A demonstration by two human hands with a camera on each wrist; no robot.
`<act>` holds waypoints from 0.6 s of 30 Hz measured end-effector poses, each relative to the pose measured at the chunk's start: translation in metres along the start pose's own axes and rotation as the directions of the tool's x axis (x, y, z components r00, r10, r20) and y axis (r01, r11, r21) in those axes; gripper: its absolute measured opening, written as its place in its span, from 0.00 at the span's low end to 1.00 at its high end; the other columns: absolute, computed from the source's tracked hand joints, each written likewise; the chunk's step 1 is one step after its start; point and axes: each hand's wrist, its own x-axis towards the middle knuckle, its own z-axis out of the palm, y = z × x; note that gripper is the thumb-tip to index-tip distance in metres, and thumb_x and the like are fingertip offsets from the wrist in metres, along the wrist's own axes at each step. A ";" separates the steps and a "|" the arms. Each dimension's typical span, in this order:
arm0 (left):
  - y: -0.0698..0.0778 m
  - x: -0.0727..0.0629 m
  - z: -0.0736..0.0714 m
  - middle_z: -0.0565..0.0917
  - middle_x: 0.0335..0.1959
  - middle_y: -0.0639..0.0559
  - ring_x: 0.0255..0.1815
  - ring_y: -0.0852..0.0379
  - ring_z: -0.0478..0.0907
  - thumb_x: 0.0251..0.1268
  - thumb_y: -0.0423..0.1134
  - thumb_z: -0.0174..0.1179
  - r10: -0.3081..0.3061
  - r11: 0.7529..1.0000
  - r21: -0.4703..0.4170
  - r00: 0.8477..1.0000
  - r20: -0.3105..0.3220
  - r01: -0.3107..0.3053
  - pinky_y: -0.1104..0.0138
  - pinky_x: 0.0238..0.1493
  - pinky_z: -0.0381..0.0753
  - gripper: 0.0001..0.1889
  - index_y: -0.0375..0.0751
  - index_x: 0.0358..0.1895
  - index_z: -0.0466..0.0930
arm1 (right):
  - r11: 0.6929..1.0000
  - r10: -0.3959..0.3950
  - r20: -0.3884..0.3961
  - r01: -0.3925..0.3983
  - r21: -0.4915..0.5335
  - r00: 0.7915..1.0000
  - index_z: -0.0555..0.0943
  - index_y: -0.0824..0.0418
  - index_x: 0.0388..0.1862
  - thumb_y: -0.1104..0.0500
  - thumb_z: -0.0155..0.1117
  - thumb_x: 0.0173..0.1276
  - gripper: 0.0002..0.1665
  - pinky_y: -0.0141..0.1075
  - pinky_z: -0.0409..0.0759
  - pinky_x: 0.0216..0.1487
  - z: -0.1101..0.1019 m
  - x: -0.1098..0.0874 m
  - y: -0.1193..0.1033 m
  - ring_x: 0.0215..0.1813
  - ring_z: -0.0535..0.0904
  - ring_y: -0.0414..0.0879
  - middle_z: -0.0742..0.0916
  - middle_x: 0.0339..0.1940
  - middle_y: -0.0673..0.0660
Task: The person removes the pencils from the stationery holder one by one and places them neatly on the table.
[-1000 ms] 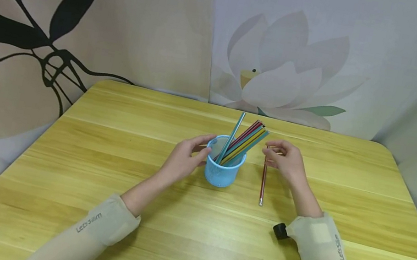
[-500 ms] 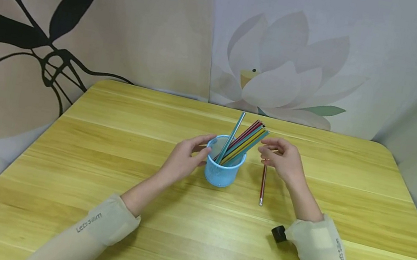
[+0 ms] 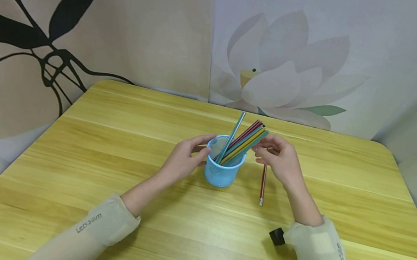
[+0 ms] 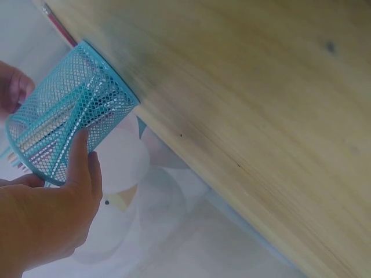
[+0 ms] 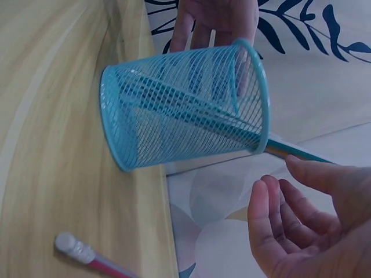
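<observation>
A light blue mesh pencil cup (image 3: 220, 176) stands upright on the table, with a bundle of pencils (image 3: 245, 145) leaning right in it and one blue pencil (image 3: 232, 133) apart from them. My left hand (image 3: 184, 157) holds the cup at its left side, thumb and fingers around the wall near the rim. My right hand (image 3: 279, 159) is at the right of the bundle, fingers loosely bent; in the right wrist view its thumb (image 5: 307, 171) overlaps the pencils just outside the rim. A red-striped pencil (image 3: 263, 185) lies on the table below the right hand, its far end hidden.
The wooden table (image 3: 188, 242) reaches back to a curtain (image 3: 160, 24) with printed leaves and a flower. A small black block (image 3: 277, 236) sticks out from the right sleeve cuff.
My right hand has let go of the red-striped pencil, which stays on the table, and moved left to the pencils in the cup. The left hand and cup have stayed put.
</observation>
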 end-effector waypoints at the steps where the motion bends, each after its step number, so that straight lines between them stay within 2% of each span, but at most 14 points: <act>1: 0.000 0.000 0.000 0.75 0.69 0.39 0.67 0.41 0.76 0.78 0.34 0.51 0.002 1.000 0.000 1.000 0.001 -0.002 0.54 0.54 0.86 0.22 0.42 0.71 0.70 | 1.000 -0.006 0.000 0.006 0.001 1.000 0.76 0.73 0.53 0.63 0.61 0.72 0.16 0.32 0.88 0.43 0.001 -0.001 -0.001 0.39 0.84 0.35 0.85 0.50 0.68; 6: -0.001 0.000 0.000 0.75 0.69 0.39 0.67 0.40 0.76 0.77 0.34 0.51 0.009 1.000 -0.002 1.000 0.004 -0.009 0.54 0.54 0.86 0.22 0.42 0.71 0.70 | 0.999 -0.031 0.004 0.031 0.010 1.000 0.77 0.71 0.54 0.62 0.64 0.71 0.17 0.29 0.88 0.41 0.004 -0.004 -0.008 0.38 0.84 0.36 0.86 0.47 0.64; 11: -0.002 0.001 0.000 0.75 0.69 0.39 0.66 0.40 0.76 0.78 0.34 0.51 0.009 1.000 -0.002 1.000 0.000 -0.009 0.54 0.54 0.86 0.22 0.42 0.71 0.70 | 0.999 -0.042 0.011 0.042 -0.001 0.999 0.78 0.70 0.53 0.62 0.64 0.71 0.16 0.32 0.88 0.42 0.006 -0.005 -0.011 0.37 0.84 0.35 0.86 0.49 0.65; 15: -0.002 0.001 0.000 0.75 0.69 0.39 0.66 0.41 0.76 0.78 0.34 0.50 0.006 1.000 -0.003 1.000 -0.003 -0.006 0.55 0.53 0.86 0.22 0.42 0.71 0.70 | 0.999 -0.038 0.014 0.039 -0.013 0.999 0.78 0.69 0.53 0.61 0.65 0.71 0.16 0.31 0.88 0.41 0.007 -0.006 -0.012 0.37 0.84 0.36 0.86 0.49 0.65; 18: -0.001 0.001 0.000 0.75 0.68 0.39 0.66 0.40 0.77 0.77 0.34 0.50 0.005 1.000 -0.005 1.000 -0.005 -0.005 0.56 0.53 0.87 0.22 0.41 0.71 0.70 | 0.999 -0.035 0.010 0.035 -0.017 0.999 0.78 0.68 0.53 0.60 0.65 0.70 0.17 0.30 0.88 0.40 0.007 -0.006 -0.011 0.37 0.84 0.36 0.86 0.44 0.59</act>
